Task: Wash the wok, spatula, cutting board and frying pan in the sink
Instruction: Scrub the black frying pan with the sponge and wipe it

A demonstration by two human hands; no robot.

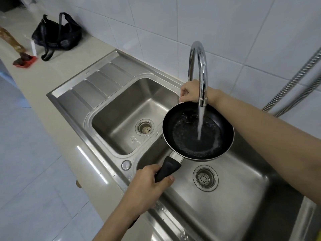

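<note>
**Rinsing the frying pan**

Here, you are standing at a steel double sink (111,108). Your left hand (147,186) is gripping the black handle of the frying pan (187,141), holding it above the right basin. Water is running from the curved tap (199,66) into it. Your right hand (190,92) is reaching behind the tap; its grip cannot be told.

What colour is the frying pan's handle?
Black, seen in the head view, where the left hand grips the handle.
</note>
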